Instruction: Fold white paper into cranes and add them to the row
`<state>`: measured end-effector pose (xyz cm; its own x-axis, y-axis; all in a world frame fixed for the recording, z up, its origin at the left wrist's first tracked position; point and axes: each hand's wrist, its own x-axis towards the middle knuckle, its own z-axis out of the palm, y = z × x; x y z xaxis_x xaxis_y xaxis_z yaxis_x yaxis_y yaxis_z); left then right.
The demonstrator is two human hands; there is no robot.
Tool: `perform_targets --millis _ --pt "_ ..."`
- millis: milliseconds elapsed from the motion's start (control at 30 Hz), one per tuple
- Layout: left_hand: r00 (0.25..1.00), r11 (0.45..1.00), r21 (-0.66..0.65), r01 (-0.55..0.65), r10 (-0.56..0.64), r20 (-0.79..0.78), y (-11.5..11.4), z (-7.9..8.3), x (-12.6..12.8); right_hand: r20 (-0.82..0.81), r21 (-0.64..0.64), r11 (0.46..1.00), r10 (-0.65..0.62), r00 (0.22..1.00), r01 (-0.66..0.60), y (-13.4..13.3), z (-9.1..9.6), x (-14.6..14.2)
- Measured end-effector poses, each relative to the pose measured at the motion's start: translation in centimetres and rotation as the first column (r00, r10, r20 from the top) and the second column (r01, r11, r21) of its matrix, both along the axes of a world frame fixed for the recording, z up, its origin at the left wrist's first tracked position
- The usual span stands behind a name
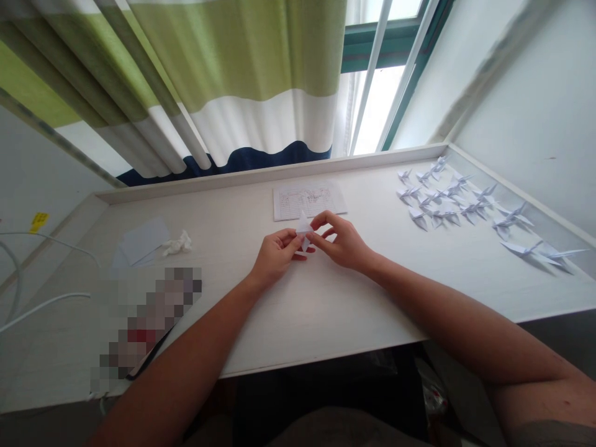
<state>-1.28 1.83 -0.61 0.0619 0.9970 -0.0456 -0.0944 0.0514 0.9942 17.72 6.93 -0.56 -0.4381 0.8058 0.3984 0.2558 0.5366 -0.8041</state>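
Observation:
Over the middle of the white desk (298,310), a small piece of folded white paper (304,225) is pinched between both hands, one point of it facing up and away. My left hand (275,253) grips its left side and lower part with thumb and fingers. From the right, my right hand (342,241) holds its edge between thumb and curled forefinger. The fingers cover part of the folds. Just beyond the hands lies a printed paper pad (310,200). Several finished-looking white paper cranes (442,192) stand in rows at the right.
Loose white paper sheets (144,241) and a crumpled tissue (177,243) lie at the left. Nearer is a blurred-out object (158,320), with white cables (46,303) beside it. A raised rim (270,171) borders the desk's back, below the curtain (242,74).

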Motion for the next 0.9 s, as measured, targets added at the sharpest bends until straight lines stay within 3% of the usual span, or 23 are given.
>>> perform_targets --millis 467,633,900 --pt "0.995 0.999 0.009 0.037 -0.036 -0.097 -0.08 0.18 0.15 -0.062 -0.101 0.995 -0.026 0.998 0.019 -0.3 0.31 -0.34" --pt "0.992 0.993 0.006 0.114 -0.113 -0.055 -0.05 0.18 0.17 -0.091 -0.14 0.99 -0.049 0.995 0.036 -0.4 0.48 -0.38" --pt "0.993 0.993 0.024 0.118 -0.117 -0.025 -0.01 0.27 0.3 -0.109 -0.141 0.989 -0.047 0.993 0.031 -0.35 0.54 -0.38"
